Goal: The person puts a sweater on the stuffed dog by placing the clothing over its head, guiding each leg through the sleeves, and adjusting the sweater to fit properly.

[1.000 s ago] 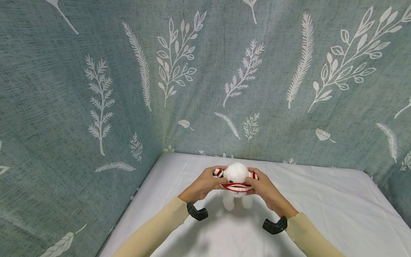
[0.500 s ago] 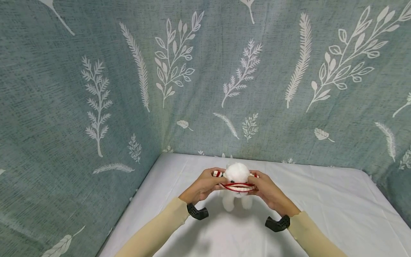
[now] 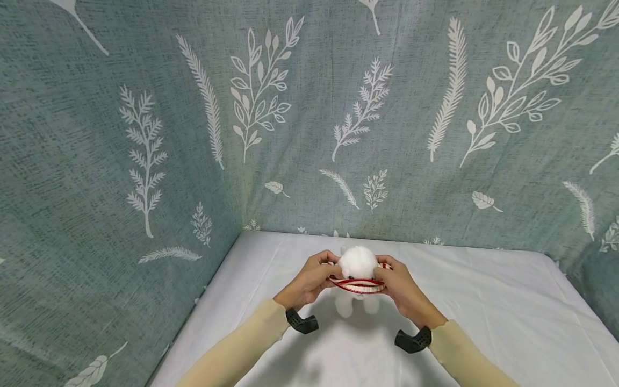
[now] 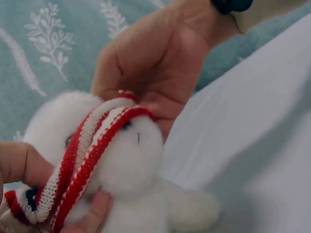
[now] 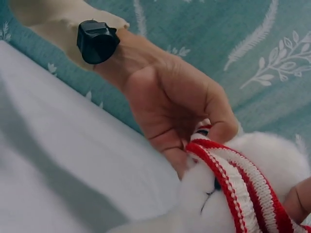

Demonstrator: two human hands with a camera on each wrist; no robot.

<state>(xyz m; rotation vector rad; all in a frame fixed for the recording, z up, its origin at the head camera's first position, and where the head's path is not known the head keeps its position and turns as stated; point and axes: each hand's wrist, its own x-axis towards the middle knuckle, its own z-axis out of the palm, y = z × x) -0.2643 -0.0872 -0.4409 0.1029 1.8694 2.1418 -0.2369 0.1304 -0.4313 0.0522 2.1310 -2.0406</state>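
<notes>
A white plush toy (image 3: pixel 358 260) with dark eyes and a stitched mouth stands facing me in the head view. A red-and-white striped knitted piece (image 3: pixel 360 286) with dark patches stretches across its face as a folded band. My left hand (image 3: pixel 311 277) pinches the band's left side between thumb and fingers; my right hand (image 3: pixel 398 282) grips its right side. In the left wrist view the knit (image 4: pixel 80 160) crosses the face below one eye, beside the muzzle (image 4: pixel 131 160). The right wrist view shows the left thumb (image 5: pixel 223 131) on the knit's end. The back of the toy's head is hidden.
A white cloth-covered table (image 3: pixel 483 301) lies under the toy. Leaf-patterned teal fabric (image 3: pixel 300 134) hangs behind and at the left. Black devices (image 3: pixel 302 322) sit on both wrists over cream sleeves (image 3: pixel 237 344).
The knitted band sits slightly lower on the toy's face. The striped ends beside the head show less, more covered by my fingers. The toy stays in about the same spot.
</notes>
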